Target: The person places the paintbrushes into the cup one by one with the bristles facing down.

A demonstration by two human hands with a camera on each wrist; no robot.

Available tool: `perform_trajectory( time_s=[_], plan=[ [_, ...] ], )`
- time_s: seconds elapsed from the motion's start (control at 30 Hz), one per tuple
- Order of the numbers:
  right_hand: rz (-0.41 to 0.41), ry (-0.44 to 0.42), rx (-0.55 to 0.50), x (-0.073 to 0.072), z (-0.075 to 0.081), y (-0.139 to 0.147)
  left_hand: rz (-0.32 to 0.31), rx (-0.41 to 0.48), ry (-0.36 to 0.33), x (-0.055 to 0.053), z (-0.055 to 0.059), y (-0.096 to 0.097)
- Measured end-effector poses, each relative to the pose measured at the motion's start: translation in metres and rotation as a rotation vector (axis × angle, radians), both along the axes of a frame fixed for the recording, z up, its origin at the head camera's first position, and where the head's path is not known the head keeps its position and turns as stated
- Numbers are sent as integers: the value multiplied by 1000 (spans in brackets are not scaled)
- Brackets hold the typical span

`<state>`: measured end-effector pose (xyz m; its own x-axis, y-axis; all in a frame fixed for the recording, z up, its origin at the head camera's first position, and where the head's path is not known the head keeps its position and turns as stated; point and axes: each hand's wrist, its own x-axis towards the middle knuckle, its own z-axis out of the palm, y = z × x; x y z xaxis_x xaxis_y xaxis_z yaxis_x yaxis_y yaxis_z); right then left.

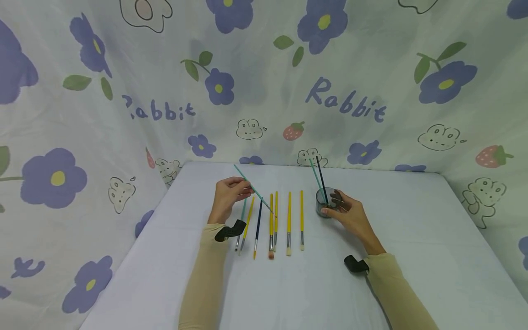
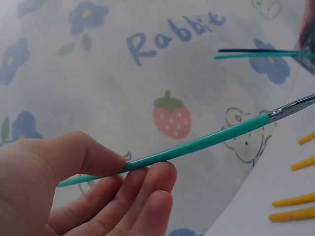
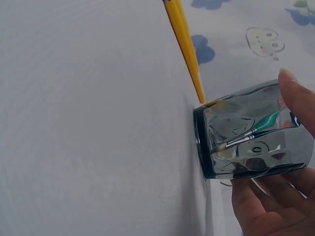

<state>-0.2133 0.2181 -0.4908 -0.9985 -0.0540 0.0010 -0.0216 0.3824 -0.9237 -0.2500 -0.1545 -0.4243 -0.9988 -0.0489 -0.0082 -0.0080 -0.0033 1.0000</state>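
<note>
Partway: teal brush (image 1: 315,173) and dark brush (image 1: 321,173) already in the glass (image 1: 319,204), which right grip (image 1: 351,217) holds, left grip (image 1: 228,197) pinches another teal brush (image 1: 257,194) in the air, remaining row of brushes (image 1: 289,215) still outside on surface (image 1: 309,293).

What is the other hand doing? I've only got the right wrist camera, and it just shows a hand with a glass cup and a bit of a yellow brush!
Observer: The left hand pinches a green paintbrush between its thumb and fingers.
Operator: Cool! Are there any more yellow ones lying around? I can see just one.
Observer: Yes, the head view shows five yellow brushes in all lying on the table.
</note>
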Motion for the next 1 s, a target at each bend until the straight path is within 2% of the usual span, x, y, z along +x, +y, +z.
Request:
perform_trajectory(
  time_s=[0.3,0.53,1.0],
  plan=[
    [0,7,2,-2,1,-1,-45,116,36,0,1,21],
    [-4,-16,-4,0,2,0,-38,208,77,1,-1,38],
    [-11,-19,16,1,3,-2,-72,247,176,-5,11,77]
  ],
)
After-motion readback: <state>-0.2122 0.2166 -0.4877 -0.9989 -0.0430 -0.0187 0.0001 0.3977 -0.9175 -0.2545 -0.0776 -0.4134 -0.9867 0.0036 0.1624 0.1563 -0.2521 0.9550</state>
